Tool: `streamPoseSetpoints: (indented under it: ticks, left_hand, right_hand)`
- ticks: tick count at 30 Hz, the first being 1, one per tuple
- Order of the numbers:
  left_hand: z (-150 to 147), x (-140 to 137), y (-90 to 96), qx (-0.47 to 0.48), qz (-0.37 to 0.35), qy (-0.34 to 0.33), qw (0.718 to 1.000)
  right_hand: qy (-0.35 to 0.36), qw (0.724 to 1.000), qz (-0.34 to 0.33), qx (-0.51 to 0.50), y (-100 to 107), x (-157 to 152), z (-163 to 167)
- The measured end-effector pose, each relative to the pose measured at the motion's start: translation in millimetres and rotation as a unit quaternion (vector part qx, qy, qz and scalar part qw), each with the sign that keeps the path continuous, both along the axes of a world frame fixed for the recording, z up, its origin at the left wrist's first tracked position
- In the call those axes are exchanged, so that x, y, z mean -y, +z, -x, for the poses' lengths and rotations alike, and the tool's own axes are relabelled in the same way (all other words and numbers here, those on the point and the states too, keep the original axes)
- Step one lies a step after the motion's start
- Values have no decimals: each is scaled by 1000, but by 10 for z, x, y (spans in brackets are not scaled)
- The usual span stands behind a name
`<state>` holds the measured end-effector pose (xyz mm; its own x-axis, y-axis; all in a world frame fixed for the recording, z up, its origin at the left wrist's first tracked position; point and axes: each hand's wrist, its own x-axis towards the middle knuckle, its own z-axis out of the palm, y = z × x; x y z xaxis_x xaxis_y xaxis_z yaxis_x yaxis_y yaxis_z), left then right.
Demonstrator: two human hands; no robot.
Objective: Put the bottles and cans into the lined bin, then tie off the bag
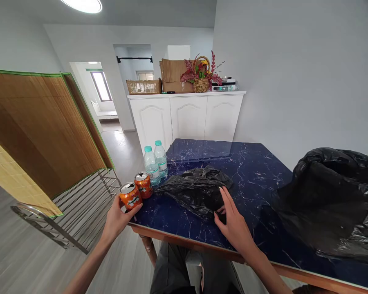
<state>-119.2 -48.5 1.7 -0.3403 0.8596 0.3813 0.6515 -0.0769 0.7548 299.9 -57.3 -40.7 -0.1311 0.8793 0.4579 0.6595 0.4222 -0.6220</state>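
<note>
An orange soda can (pixel 131 199) with an opened top stands upright at the table's left edge. My left hand (pixel 120 218) is closed around its lower part, thumb in front and fingers on the left side. Touching it is a second orange soda can (pixel 144 186), also opened. Just behind them stand two clear plastic water bottles (pixel 152 167) with teal caps. A crumpled black plastic bag (pixel 193 192) lies flattened on the table in front of me. My right hand (pixel 233 222) rests against the bag's right end, fingers stretched and thumb apart; some fingertips are hidden.
A large opened black plastic bag (pixel 331 204) takes up the right end of the dark blue marbled table (pixel 248 163). On the left stands a metal rack (pixel 79 212) with a bamboo mat (pixel 43 126). A white cabinet (pixel 188 118) behind bears cardboard boxes and a flower basket (pixel 200 85).
</note>
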Motion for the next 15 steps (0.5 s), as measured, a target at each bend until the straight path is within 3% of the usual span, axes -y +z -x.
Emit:
streamPoseSetpoints:
  ticks: [6,10,13,15]
  left_hand:
    - [-77,-74,35,-20,23,-13,999]
    - [-42,-66,-69,-18,10,-28,999]
    - [-12,-25,-140,-34,-21,-35,999]
    - [-48,50,-120,-89,-83,-8,993]
  right_hand:
    - [2,1000,-2,1,15,6,0]
    - [0,1000,-8,4,8,6,-2]
    - [-1,1000,-13,6,1,3,-4]
    - [1,1000,-14,5,6,3,-3]
